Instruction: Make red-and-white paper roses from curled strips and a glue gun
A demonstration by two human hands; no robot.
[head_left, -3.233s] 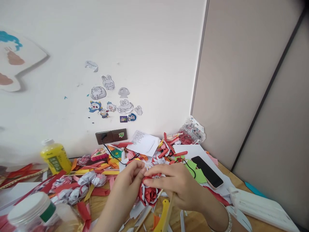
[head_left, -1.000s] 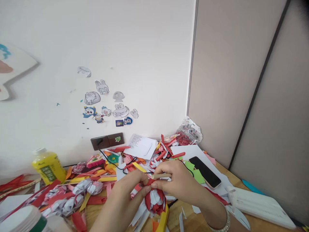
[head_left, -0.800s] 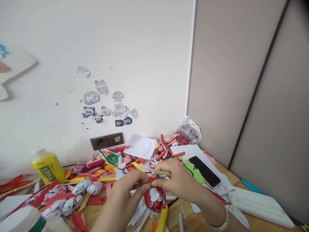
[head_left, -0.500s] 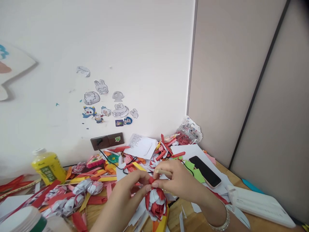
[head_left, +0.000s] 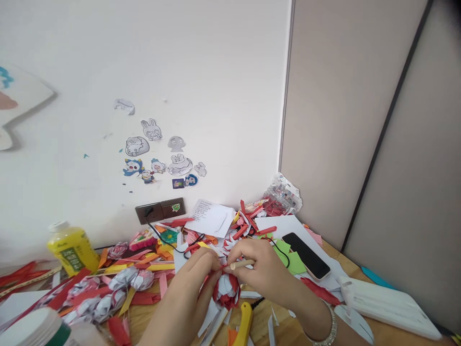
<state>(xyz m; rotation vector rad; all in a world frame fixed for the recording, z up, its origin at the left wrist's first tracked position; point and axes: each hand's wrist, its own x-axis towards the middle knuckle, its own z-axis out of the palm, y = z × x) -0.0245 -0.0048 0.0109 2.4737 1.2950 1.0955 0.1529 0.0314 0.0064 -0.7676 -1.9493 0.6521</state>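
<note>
Between my hands hangs a red and white paper flower, its petals facing down toward the table. My left hand pinches the red paper at the flower's base between thumb and fingers. My right hand is closed around a thin wooden stick, its cut end pointing left. The right thumb and fingertip also meet at the red paper, touching close to the left fingertips. Exactly how the fingertips hold the paper is partly hidden. Just below lies a yellow-handled tool with a black cord.
Paper strips and scraps cover much of the wooden table. Crumpled white paper flowers lie at left, near a yellow bottle and a white-lidded jar. A phone and a white flat device lie at right. A wall socket sits behind.
The flower has shifted slightly left and up and now shows more of its white petals. My right hand has moved a little left, and the yellow tool's handle is now uncovered.
</note>
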